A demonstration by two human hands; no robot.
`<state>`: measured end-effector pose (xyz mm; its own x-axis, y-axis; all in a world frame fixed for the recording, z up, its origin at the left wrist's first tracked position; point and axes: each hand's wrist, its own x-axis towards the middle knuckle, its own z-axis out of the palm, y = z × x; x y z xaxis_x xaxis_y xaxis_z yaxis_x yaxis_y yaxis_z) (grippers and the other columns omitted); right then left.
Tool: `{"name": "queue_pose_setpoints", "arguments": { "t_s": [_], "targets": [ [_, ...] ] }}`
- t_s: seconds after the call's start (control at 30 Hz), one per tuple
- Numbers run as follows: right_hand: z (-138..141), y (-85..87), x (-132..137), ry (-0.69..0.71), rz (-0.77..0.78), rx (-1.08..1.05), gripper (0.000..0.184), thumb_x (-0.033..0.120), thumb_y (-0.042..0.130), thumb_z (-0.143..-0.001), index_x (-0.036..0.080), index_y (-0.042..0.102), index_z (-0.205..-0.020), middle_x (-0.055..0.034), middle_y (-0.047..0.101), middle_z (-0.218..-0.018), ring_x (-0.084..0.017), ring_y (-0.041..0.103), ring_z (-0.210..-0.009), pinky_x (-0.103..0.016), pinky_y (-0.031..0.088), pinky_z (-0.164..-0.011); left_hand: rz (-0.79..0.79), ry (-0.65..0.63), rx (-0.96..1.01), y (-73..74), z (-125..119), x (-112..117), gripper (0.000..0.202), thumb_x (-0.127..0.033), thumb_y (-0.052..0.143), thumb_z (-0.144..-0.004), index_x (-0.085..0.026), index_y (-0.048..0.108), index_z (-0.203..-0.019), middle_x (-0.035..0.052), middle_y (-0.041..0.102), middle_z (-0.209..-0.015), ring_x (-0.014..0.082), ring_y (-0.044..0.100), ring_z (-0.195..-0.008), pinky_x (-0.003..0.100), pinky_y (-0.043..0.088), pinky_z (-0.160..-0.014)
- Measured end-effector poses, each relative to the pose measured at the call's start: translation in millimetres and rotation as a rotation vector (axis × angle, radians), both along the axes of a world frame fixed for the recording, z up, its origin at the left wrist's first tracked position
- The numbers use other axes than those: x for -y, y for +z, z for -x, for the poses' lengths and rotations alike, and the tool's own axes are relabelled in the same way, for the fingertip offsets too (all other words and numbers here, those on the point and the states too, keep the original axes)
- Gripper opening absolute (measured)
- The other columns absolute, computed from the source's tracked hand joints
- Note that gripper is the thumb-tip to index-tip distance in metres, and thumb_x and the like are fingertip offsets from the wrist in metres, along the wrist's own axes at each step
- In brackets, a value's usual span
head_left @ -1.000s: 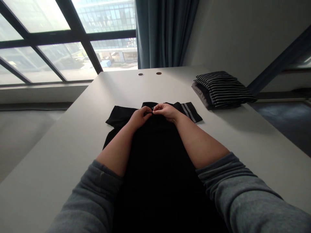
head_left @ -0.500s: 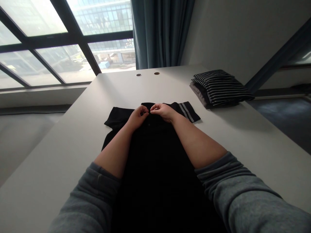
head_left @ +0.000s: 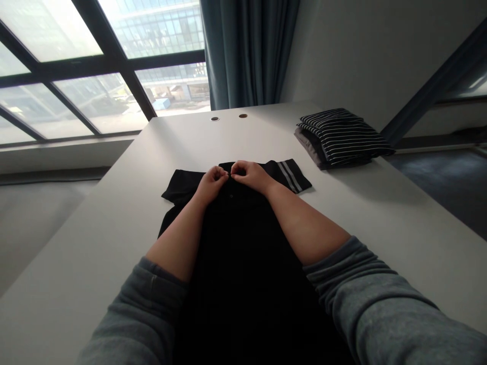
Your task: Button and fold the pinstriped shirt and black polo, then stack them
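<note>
A black short-sleeved shirt (head_left: 243,243) lies spread on the white table, its collar end away from me. Two pale stripes cross its right sleeve (head_left: 291,175). My left hand (head_left: 213,183) pinches the shirt at the middle of the neck opening, thumb and forefinger together. Close beside it, my right hand (head_left: 249,175) is also closed in a pinch on the same spot. The fingertips of both hands nearly meet. A small button (head_left: 231,196) shows on the shirt front just below them. The exact bit of cloth or button between the fingers is too small to make out.
A stack of folded clothes (head_left: 342,139), black with white stripes on top and grey beneath, sits at the table's right. Two round cable holes (head_left: 242,116) are near the far edge of the white table (head_left: 182,139). Beyond are a blue curtain (head_left: 247,50) and a window.
Both hands stay at the shirt's neck, and their fingertips have shifted slightly. The whole view has moved a little, so things appear slightly further left.
</note>
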<state>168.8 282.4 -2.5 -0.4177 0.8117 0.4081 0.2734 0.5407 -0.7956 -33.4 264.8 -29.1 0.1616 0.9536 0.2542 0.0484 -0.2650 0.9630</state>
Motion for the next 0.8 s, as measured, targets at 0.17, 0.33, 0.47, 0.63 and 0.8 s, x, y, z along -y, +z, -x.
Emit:
{"name": "queue_pose_setpoints", "arguments": {
  "t_s": [0.17,0.33,0.47,0.63,0.8],
  "targets": [
    [-2.7,-4.2,-3.2,0.081,-0.064,-0.008,0.018,0.029,0.066,-0.083,0.019,0.077,-0.093,-0.0023,0.076,-0.093,-0.019,0.069,-0.09,-0.031,0.051,-0.088,0.066,-0.031,0.109,1.1,-0.9,1.0,0.032,-0.036,0.084,-0.075,-0.021,0.059,-0.087,0.0002,0.072,-0.093,0.0138,0.063,-0.084,0.029,0.049,-0.082],
    [-4.9,0.3,-1.8,0.055,-0.21,0.052,0.015,0.026,0.069,-0.086,0.022,0.081,-0.094,-0.0032,0.075,-0.095,-0.018,0.069,-0.088,-0.032,0.052,-0.088,0.137,-0.035,0.18,0.7,0.2,0.0,0.039,-0.039,0.089,-0.07,-0.021,0.058,-0.087,-0.0004,0.072,-0.092,0.0135,0.064,-0.082,0.028,0.05,-0.08],
    [-4.0,7.0,4.0,0.029,-0.22,0.073,0.014,0.024,0.069,-0.086,0.024,0.082,-0.092,-0.0038,0.074,-0.099,-0.019,0.069,-0.092,-0.032,0.052,-0.092,0.142,-0.009,0.162,1.0,0.5,0.1,0.034,-0.037,0.085,-0.075,-0.021,0.06,-0.09,-0.0031,0.067,-0.08,0.0116,0.06,-0.071,0.026,0.049,-0.072],
    [-6.4,3.0,4.6,-0.075,-0.017,0.06,0.019,0.031,0.074,-0.084,0.022,0.08,-0.099,-0.0032,0.077,-0.1,-0.021,0.069,-0.094,-0.034,0.05,-0.093,0.048,0.044,0.016,5.9,-2.9,5.0,0.022,-0.033,0.077,-0.081,-0.021,0.062,-0.093,-0.0014,0.068,-0.082,0.0127,0.059,-0.072,0.028,0.049,-0.071],
    [-4.8,-3.3,0.2,-0.034,0.067,0.034,0.023,0.035,0.08,-0.076,0.021,0.077,-0.095,-0.0024,0.076,-0.096,-0.021,0.069,-0.095,-0.034,0.05,-0.094,-0.012,0.103,-0.112,7.7,-2.6,6.0,0.017,-0.032,0.075,-0.081,-0.02,0.067,-0.091,-0.0004,0.069,-0.081,0.0133,0.058,-0.07,0.029,0.048,-0.07]
  ]
}}
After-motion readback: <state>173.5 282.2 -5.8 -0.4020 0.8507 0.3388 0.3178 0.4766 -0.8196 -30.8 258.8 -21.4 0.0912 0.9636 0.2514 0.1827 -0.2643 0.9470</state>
